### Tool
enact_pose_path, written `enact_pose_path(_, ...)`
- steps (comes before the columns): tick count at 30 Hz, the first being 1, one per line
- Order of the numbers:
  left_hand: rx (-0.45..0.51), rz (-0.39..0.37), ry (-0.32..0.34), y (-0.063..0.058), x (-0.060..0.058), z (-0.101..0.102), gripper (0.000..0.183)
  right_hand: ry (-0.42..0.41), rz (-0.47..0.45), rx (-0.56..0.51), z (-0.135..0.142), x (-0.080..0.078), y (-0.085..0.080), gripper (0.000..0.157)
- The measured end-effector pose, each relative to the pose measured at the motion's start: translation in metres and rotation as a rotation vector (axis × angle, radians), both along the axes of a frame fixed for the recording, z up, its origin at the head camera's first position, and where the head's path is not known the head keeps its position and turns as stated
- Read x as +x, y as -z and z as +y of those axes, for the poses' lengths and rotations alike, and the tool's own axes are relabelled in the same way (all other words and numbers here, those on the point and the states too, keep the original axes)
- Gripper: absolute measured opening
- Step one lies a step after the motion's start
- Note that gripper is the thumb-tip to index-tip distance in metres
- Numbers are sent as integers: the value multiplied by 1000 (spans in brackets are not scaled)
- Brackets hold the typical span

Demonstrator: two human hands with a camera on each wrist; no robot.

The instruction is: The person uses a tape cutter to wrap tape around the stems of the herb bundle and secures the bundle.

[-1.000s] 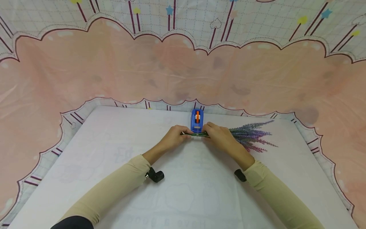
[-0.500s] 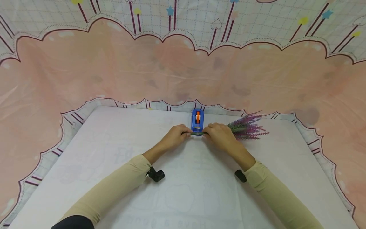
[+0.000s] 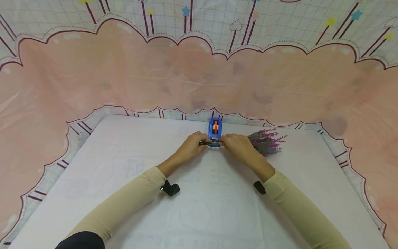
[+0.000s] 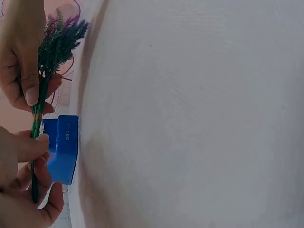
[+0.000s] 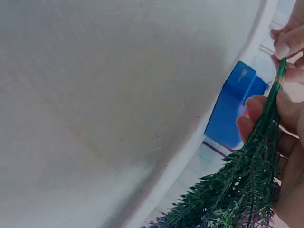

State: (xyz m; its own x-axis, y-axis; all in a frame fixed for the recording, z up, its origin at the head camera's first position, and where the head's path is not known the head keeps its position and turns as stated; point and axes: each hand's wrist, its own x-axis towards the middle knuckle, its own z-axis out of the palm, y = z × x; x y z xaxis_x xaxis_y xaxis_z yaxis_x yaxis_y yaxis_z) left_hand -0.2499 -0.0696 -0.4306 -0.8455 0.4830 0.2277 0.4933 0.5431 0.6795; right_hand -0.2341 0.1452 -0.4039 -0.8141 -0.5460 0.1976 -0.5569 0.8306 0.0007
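A bunch of lavender-like flowers (image 3: 267,141), purple-pink with green stems, lies crosswise between both hands at the front end of a blue tape dispenser (image 3: 215,124). My left hand (image 3: 192,145) pinches the bare stem ends between thumb and fingers. My right hand (image 3: 238,146) grips the stems farther up, just below the flower heads, which spread out to its right. Between the hands, a narrow tan band (image 4: 37,115) shows round the green stems (image 4: 34,183). In the right wrist view, leafy sprigs (image 5: 237,185) fan out below the right fingers.
An orange tape core (image 3: 215,127) sits in the dispenser near the far edge of the white-covered table (image 3: 186,200). Behind that edge hangs a pink and white patterned cloth (image 3: 186,76). Black wrist cameras show on the left wrist (image 3: 170,188) and right wrist (image 3: 259,187).
The flower heads have swung and drawn in to the left, as the bunch turned about its stems. Both hands stay close to the dispenser's front; the left has shifted slightly up and right.
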Motion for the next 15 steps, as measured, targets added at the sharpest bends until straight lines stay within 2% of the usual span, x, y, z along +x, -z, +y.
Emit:
enact_pose_path(4,-6,34,-5,2,0,0,17,20,-7,-3,-2,-2,3,20)
enact_pose_path(10,-15,41,-14,4,-1,0,17,38,26,16,-3,-3,8,14)
enact_pose_path(15,-38,54,-22,4,-2,0,17,20,68,23,-1,-4,9,16)
